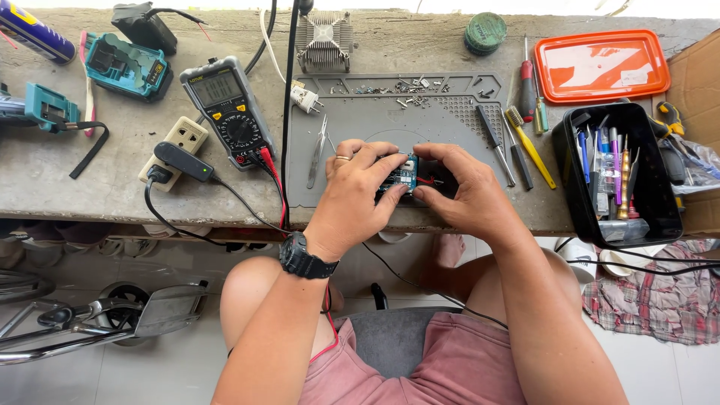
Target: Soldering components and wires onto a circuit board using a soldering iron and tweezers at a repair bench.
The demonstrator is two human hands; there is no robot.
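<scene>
Small blue circuit board [406,175] gripped by both hands [358,187] [463,189] over the grey mat [450,124].
Tweezers [318,150], meter [229,111] and screwdrivers [496,144] are laid alongside.

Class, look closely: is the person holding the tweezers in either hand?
No. The tweezers lie untouched on the grey mat, while the left hand and right hand hold a small blue circuit board.

Premises: an informal electronics repair workshop. Evidence on the worn concrete surface [67,176]: grey repair mat [360,127] at centre, multimeter [229,111] at upper left, heatsink [324,41] at top, screwdrivers [529,90] and black tool bin [645,217] at right.
</scene>
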